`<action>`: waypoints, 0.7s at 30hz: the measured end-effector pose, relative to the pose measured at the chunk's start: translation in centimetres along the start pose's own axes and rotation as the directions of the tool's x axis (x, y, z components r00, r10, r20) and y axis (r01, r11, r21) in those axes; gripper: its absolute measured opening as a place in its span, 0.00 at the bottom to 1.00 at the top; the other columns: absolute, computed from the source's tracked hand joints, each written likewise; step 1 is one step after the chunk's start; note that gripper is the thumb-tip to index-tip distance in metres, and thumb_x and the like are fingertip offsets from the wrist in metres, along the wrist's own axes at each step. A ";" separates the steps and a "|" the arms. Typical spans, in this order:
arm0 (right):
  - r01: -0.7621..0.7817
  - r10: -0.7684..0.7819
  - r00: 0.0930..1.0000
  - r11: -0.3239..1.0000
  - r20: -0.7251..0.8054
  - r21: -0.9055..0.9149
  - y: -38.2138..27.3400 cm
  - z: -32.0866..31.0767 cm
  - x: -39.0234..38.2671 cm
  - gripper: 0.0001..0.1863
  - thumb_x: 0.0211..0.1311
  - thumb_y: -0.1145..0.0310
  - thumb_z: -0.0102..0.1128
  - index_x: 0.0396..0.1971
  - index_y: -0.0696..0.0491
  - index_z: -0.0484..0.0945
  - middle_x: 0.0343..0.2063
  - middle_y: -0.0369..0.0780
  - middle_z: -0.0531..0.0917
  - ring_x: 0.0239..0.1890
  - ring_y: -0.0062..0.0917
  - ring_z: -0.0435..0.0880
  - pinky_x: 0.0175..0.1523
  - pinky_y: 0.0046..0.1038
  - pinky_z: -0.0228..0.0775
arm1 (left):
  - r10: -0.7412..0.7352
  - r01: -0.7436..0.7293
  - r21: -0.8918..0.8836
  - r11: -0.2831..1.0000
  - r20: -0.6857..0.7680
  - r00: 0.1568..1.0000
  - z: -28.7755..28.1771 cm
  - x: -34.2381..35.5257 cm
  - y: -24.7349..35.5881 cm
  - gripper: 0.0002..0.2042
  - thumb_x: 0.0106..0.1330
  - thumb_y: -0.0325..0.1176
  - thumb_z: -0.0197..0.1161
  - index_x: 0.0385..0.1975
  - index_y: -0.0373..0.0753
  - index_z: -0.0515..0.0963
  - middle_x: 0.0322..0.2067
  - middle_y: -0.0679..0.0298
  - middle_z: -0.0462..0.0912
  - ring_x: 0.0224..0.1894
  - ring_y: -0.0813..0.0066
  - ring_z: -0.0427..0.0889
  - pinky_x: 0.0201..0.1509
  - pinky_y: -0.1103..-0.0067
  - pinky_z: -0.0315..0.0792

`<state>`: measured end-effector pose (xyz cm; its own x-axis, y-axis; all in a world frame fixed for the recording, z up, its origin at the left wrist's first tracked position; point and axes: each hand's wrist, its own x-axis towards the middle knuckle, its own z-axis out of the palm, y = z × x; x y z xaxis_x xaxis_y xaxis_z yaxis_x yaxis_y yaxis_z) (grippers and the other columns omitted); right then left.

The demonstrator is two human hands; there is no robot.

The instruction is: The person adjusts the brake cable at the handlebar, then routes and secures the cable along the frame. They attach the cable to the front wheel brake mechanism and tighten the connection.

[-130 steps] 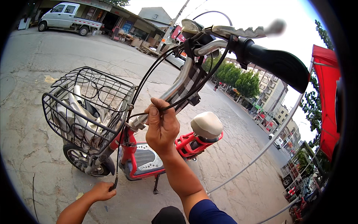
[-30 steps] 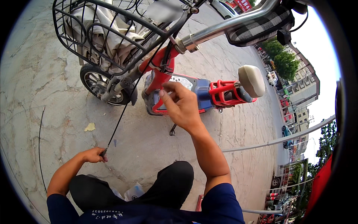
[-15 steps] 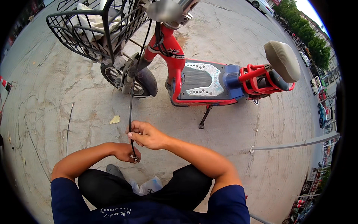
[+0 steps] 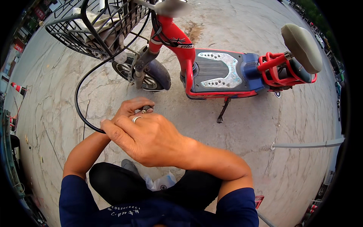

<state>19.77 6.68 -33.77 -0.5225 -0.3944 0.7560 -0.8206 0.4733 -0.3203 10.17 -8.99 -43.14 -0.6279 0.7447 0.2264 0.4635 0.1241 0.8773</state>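
A black sheathed cable (image 4: 78,90), like a brake cable, hangs from the handlebar side of a red electric scooter (image 4: 176,41) and bows out left in a loop. Its lower length runs to my right hand (image 4: 151,140), whose fingers are closed around it. Beyond that hand and partly hidden by it, my left hand (image 4: 130,107) pinches a small metal end piece (image 4: 145,109). The right hand, wearing a ring, crosses in front of my left wrist. How the end piece joins the cable is hidden behind the fingers.
The scooter's black wire basket (image 4: 81,28) holds pale cloth. Its kickstand (image 4: 223,111) rests on cracked concrete (image 4: 242,128). Thin dark rods or wires (image 4: 86,117) lie left of me. A plastic bag (image 4: 160,182) sits between my legs. A grey bar (image 4: 306,145) reaches in from the right.
My right hand has come nearer and now overlaps my left. The left hand has moved up and away from my knees. The cable, nearly straight before, now bows out left.
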 end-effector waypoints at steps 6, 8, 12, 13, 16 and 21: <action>0.184 -0.191 0.963 0.981 -0.190 -0.053 -1.8 0.2 2.8 0.18 0.48 0.65 0.57 0.37 0.62 0.80 0.38 0.47 0.81 0.31 0.28 0.80 0.33 0.26 0.70 | 0.231 -0.310 -0.053 0.949 -0.549 0.803 -1.2 6.8 6.8 0.11 0.68 0.31 0.63 0.47 0.33 0.81 0.39 0.62 0.84 0.39 0.79 0.82 0.47 0.83 0.77; 0.228 -0.233 0.926 0.972 -0.298 -0.051 -1.9 1.2 3.5 0.18 0.48 0.65 0.57 0.36 0.62 0.80 0.42 0.50 0.81 0.33 0.29 0.80 0.33 0.25 0.70 | 0.346 -0.364 0.095 0.927 -0.597 0.724 -3.4 8.3 9.9 0.12 0.68 0.31 0.64 0.46 0.32 0.81 0.39 0.61 0.85 0.40 0.79 0.82 0.47 0.84 0.77; 0.215 -0.216 0.885 0.975 -0.413 -0.049 0.3 0.1 2.9 0.16 0.51 0.70 0.60 0.41 0.60 0.80 0.49 0.52 0.81 0.33 0.26 0.84 0.32 0.23 0.75 | 0.321 -0.327 0.099 0.940 -0.584 0.745 -3.9 11.5 10.2 0.10 0.67 0.31 0.66 0.44 0.34 0.83 0.33 0.66 0.86 0.36 0.84 0.80 0.41 0.86 0.73; 0.175 -0.168 0.902 0.984 -0.397 -0.019 1.0 -0.8 2.4 0.16 0.50 0.73 0.63 0.41 0.60 0.79 0.50 0.54 0.80 0.34 0.30 0.85 0.33 0.25 0.78 | 0.237 -0.307 0.005 0.952 -0.647 0.724 -3.1 12.3 9.4 0.10 0.66 0.32 0.67 0.43 0.34 0.84 0.31 0.68 0.85 0.34 0.86 0.78 0.38 0.87 0.71; 0.041 -0.054 0.911 0.998 -0.410 -0.041 3.8 -1.4 1.3 0.19 0.42 0.82 0.68 0.40 0.59 0.79 0.45 0.48 0.82 0.31 0.30 0.85 0.31 0.26 0.77 | 0.284 -0.317 0.064 0.946 -0.632 0.721 -3.4 13.8 8.5 0.09 0.67 0.31 0.67 0.42 0.34 0.84 0.30 0.68 0.85 0.33 0.86 0.77 0.39 0.87 0.71; -0.204 0.284 0.847 0.954 -0.450 0.218 8.1 -1.4 -0.5 0.08 0.52 0.80 0.65 0.34 0.59 0.78 0.35 0.41 0.81 0.25 0.26 0.82 0.30 0.28 0.75 | 0.311 -0.253 0.181 0.950 -0.616 0.724 -4.4 14.0 7.6 0.10 0.70 0.31 0.62 0.44 0.30 0.82 0.36 0.61 0.85 0.36 0.77 0.84 0.42 0.79 0.81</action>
<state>13.72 11.81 -35.95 -0.5712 0.1551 0.8060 -0.7271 0.3600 -0.5845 2.13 -0.54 -31.48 -0.6956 0.1742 0.6970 0.7130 0.0481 0.6996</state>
